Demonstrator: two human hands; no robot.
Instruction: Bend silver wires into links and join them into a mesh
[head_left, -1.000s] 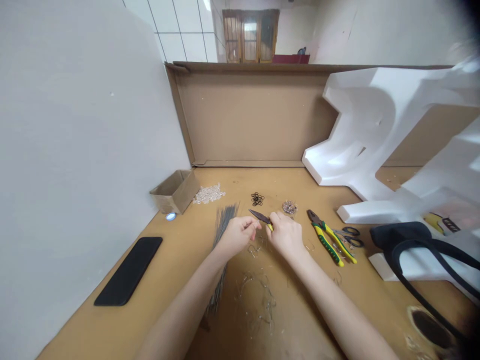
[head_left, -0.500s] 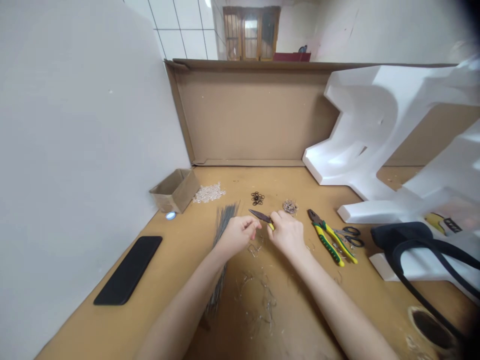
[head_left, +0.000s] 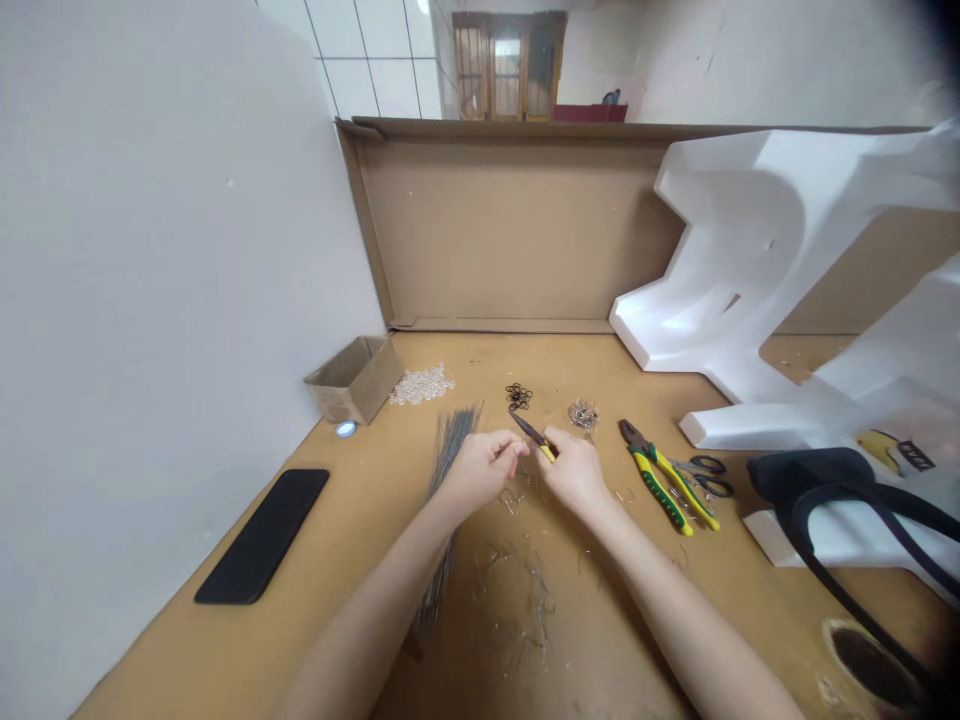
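My right hand (head_left: 571, 472) is closed around a pair of needle-nose pliers (head_left: 534, 433) with yellow handles, their dark tip pointing up and to the left. Close beside it, my left hand (head_left: 487, 465) has its fingers pinched together; whatever they hold is too small to make out. A bundle of straight grey wires (head_left: 448, 450) lies partly under my left hand and forearm. Bent wire pieces (head_left: 511, 500) rest on the table just below the hands. Beyond the pliers' tip sits a small pile of black rings (head_left: 518, 396).
Larger yellow-green pliers (head_left: 664, 480) and black-handled scissors (head_left: 711, 474) lie to the right, near white foam (head_left: 720, 430). A pile of metal bits (head_left: 583, 413), clear beads (head_left: 422, 384), a cardboard box (head_left: 356, 385) and a black phone (head_left: 262, 537) surround the work. More wire loops (head_left: 517, 600) lie nearer me.
The pliers in my right hand have turned, so their tip points more upward, toward the black rings. My left hand stays pinched in nearly the same place. The view has shifted slightly.
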